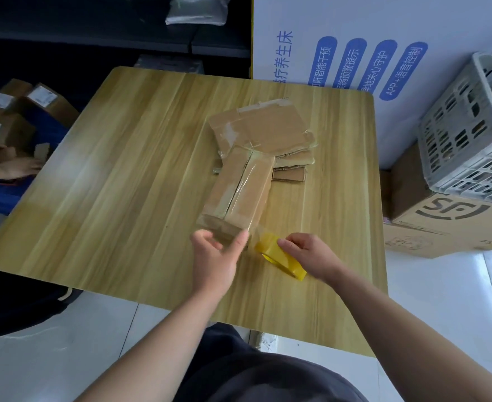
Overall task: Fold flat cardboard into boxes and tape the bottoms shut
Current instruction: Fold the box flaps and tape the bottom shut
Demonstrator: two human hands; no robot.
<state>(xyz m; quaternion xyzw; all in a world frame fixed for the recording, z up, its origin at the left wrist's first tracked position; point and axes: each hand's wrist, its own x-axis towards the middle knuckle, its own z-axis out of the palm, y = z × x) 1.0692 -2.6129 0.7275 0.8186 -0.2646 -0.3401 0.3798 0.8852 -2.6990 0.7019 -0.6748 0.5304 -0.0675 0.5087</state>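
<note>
Left hand [214, 256] half-open, cupping near end of long brown cardboard box [239, 190] — right hand [307, 255], at 3 o'clock, gripping yellow tape roll [276, 253].

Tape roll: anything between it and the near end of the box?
Nothing visible. The tape roll, gripped by the right hand, sits close to the near end of the box, joined to it by a clear strip. The left hand holds that end, beside the strip.

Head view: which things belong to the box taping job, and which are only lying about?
Job: box, tape roll, flat cardboard stack, left hand gripping the box, right hand holding the roll.
Lying about: white crate, printed carton, labelled parcels.
</note>
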